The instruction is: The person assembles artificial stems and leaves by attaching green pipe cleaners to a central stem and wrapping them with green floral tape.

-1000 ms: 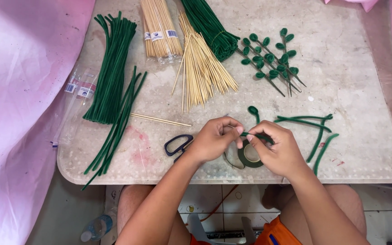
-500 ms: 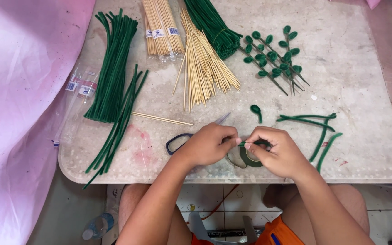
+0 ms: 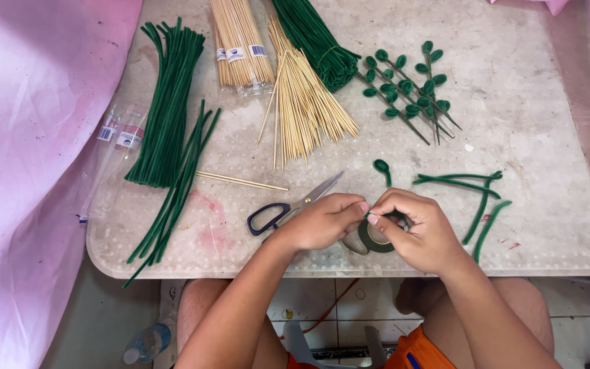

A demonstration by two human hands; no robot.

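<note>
Green tape roll (image 3: 371,239), half hidden under both hands' fingers (image 3: 370,208)

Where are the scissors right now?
In the head view the scissors lie on the table near its front edge, just left of the left hand, with the blades pointing up-right toward the loose bamboo skewers.

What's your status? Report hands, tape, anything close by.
Left hand and right hand pinched together over green tape roll. Scissors beside left hand. Loose stems right.
</note>
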